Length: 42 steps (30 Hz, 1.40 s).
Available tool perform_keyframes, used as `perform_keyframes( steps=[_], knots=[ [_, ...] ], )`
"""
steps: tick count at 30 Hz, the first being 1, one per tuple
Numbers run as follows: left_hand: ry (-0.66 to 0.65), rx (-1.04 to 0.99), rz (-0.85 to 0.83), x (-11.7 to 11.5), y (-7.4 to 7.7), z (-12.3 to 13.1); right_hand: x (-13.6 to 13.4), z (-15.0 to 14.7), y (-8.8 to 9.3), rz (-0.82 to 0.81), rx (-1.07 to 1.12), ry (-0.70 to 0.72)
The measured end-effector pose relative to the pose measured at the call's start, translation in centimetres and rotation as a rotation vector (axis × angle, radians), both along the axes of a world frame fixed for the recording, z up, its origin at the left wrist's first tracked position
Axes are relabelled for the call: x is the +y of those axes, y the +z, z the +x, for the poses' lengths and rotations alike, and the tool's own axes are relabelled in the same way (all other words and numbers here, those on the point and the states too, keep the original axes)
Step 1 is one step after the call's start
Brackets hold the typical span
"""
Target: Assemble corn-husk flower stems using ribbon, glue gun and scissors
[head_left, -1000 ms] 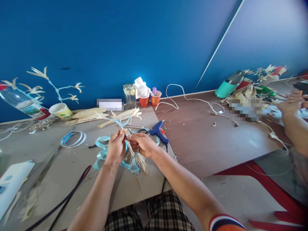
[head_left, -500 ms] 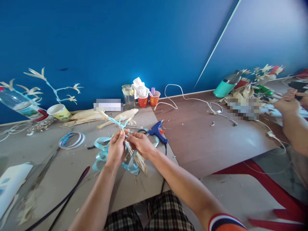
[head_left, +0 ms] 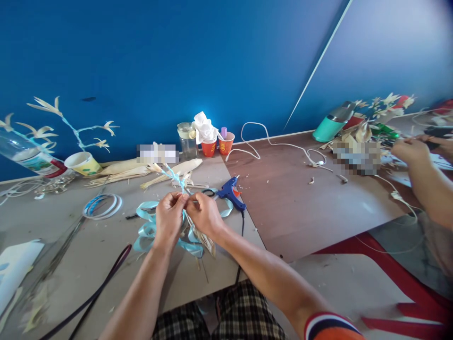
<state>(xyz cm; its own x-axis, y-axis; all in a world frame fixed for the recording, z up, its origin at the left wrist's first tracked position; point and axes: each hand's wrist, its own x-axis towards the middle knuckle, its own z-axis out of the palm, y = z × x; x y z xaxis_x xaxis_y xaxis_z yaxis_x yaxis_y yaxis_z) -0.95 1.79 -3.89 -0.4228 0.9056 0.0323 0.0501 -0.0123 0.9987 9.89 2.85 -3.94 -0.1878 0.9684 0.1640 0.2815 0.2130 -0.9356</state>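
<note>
From here I see the left hand (head_left: 170, 215) and right hand (head_left: 205, 213) pinching a flower stem (head_left: 176, 177), blue-wrapped above them, with loose ribbon (head_left: 191, 248) unused below.

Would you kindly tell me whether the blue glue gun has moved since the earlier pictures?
No: judged against the tabletop seam, the blue glue gun shows no visible shift; both sit slightly further left only because the view moved.
</note>
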Motion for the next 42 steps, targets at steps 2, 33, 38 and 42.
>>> perform_keyframes(
  steps=[2, 33, 38, 42],
  knots=[
    [-0.006, 0.032, 0.023, 0.0, -0.2, -0.1, 0.0, -0.1, 0.0, -0.038, 0.026, 0.003],
    [-0.06, -0.38, 0.141, 1.0, 0.1, -1.3, 0.2, -0.5, -0.7, -0.12, 0.114, 0.164],
    [-0.033, -0.467, 0.134, 1.1, 0.0, -1.9, 0.2, -0.6, -0.8, -0.154, 0.171, 0.214],
    [-0.062, -0.545, 0.147, 1.2, 0.0, -2.2, 0.2, -0.8, -0.7, -0.241, 0.268, 0.258]
  ],
)
